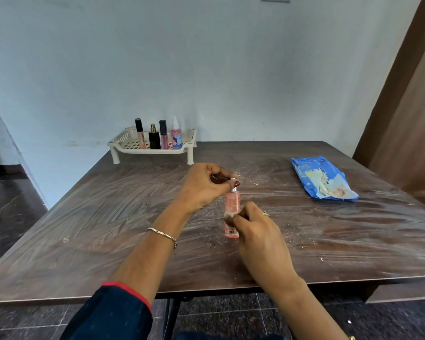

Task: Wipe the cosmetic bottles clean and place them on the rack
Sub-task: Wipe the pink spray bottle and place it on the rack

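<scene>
A pink bottle [232, 203] with a clear cap stands upright on the dark wooden table [108, 217], near its middle. My left hand [204, 186] pinches the cap from above. My right hand [253, 227] presses a small soiled wipe [230, 215] against the bottle's side, fingers curled round the wipe. At the table's far left stands a white slotted rack [123, 139] holding two lip-gloss tubes [139, 133], a black perfume bottle [154, 138] and a pink pump bottle [176, 136], all upright.
A blue pack of wet wipes [324, 177] lies at the right of the table. White dust streaks cover the tabletop. A pale wall is close behind the table and a brown door [407, 106] stands at the right.
</scene>
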Motion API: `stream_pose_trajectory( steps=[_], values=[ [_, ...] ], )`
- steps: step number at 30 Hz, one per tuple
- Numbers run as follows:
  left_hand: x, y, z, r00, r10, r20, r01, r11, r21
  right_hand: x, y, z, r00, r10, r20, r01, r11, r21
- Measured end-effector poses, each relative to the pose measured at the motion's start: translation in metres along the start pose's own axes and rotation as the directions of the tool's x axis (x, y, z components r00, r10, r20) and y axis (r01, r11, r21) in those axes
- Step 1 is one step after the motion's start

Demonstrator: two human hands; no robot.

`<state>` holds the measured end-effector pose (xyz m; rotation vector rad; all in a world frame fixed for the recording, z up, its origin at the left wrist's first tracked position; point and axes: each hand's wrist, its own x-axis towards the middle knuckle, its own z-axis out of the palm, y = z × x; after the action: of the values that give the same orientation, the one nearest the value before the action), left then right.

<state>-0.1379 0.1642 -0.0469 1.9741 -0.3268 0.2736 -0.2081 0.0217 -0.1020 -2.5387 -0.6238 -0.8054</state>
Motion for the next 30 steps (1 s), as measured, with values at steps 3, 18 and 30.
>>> stream_pose_trajectory(
  steps=[3,18,30],
  values=[
    [0.001,0.002,0.003,1.000,0.000,0.011,0.000,1.000,-0.019,-0.013,-0.001,0.001,0.996,0.024,0.091,-0.026,1.000,0.016],
    [-0.002,-0.005,0.002,0.999,-0.045,-0.024,0.040,0.985,-0.167,0.018,0.005,-0.011,0.965,0.107,-0.239,-0.069,0.985,0.159],
    [-0.009,-0.015,-0.018,0.997,-0.079,-0.015,0.074,0.968,-0.239,-0.005,0.000,0.010,0.997,-0.068,0.026,0.067,0.996,0.051]
  ],
)
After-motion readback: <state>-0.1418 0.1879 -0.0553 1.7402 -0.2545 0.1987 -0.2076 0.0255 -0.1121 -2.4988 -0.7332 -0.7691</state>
